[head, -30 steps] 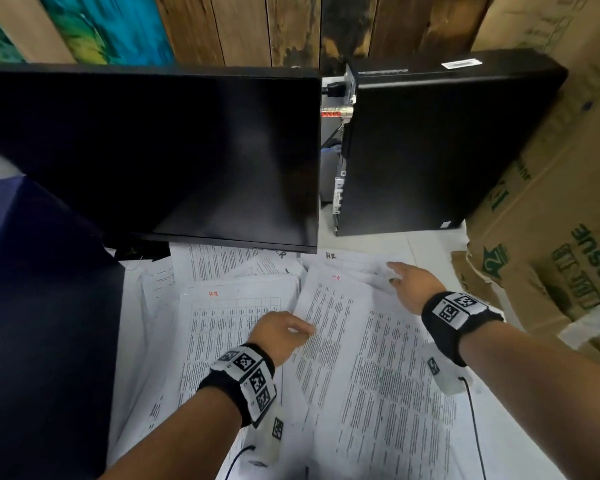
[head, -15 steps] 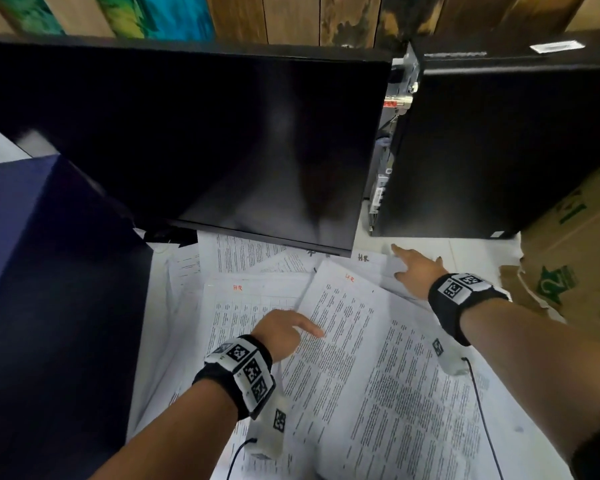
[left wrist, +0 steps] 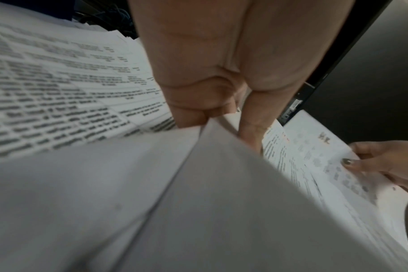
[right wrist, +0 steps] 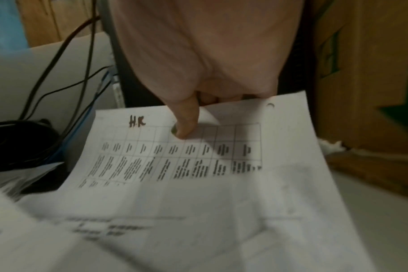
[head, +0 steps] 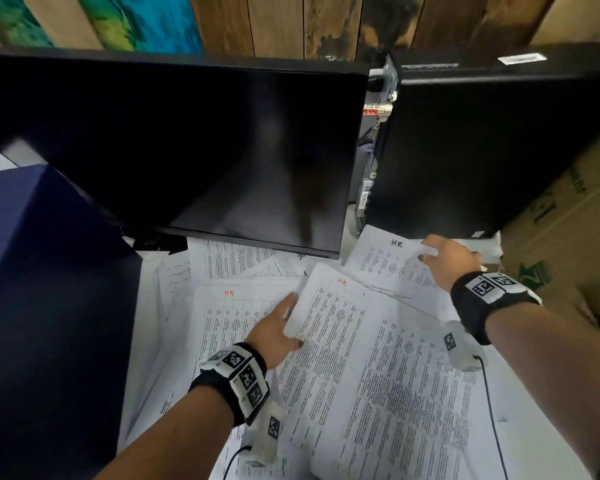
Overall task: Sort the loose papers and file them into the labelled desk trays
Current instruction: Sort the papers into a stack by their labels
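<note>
Right hand (head: 445, 259) pinches my limp HR sheet (head: 390, 261) at its top edge, left hand (head: 274, 332) grips another page's (head: 354, 348) side; both crease easily.

Dark monitor (head: 194, 147), computer tower (head: 492, 150), cardboard boxes (head: 565, 237)

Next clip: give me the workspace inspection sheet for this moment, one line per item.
Surface: white desk, mostly covered by overlapping sheets.
Job's things: loose papers spread out; several marked HR at the top. No labelled trays seen.
Clutter: nothing seen.
Grippers: left hand grips the left edge of a red-marked HR sheet; right hand pinches the top edge of a black-marked HR sheet, thumb on top.
Cables: dark cables behind the computer; a thin wire runs from the right wrist camera.
Surroundings: dark monitor, black computer case, cardboard boxes, dark blue box, wooden wall.
</note>
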